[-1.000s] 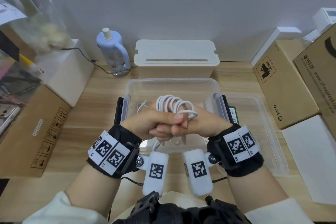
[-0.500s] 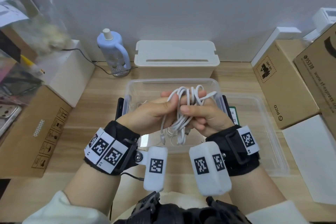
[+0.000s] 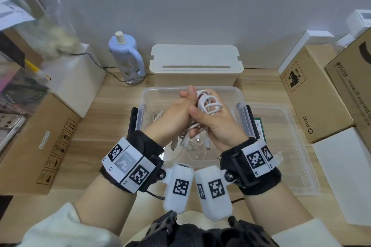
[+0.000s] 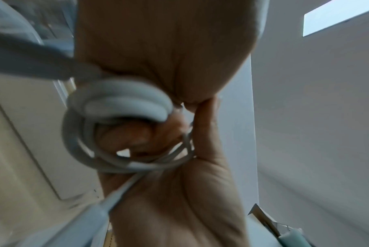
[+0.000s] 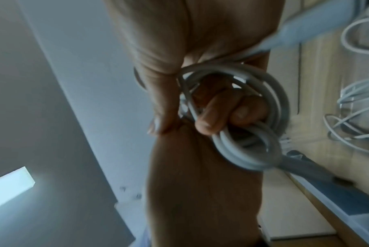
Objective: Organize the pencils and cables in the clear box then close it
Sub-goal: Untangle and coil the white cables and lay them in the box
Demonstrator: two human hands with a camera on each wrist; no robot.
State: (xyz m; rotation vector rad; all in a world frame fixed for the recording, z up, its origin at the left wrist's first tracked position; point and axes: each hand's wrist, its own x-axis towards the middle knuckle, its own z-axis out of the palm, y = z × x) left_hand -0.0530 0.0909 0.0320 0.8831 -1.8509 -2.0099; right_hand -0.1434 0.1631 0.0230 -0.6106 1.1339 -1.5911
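Note:
A bundle of white cables (image 3: 209, 104) is coiled in loops and held between both hands above the clear box (image 3: 192, 89). My left hand (image 3: 176, 110) grips the bundle from the left, thumb up. My right hand (image 3: 214, 126) grips it from the right, with fingers (image 5: 211, 120) curled through the coil (image 5: 253, 150). The plug ends (image 3: 197, 140) hang below the hands. In the left wrist view the coil (image 4: 116, 103) lies against my palm (image 4: 175, 200). More loose white cables (image 3: 158, 116) lie inside the box. No pencils are visible.
The clear lid (image 3: 291, 146) lies to the right of the box. Behind the box stand a white lidded case (image 3: 196, 62) and a pale blue bottle (image 3: 126, 56). Cardboard boxes (image 3: 313, 94) flank the right side, and another carton (image 3: 40, 142) sits on the left.
Both hands have lifted the bundle and carried it further back over the box. The loops have turned from upright toward the right hand, and the plug ends now hang free.

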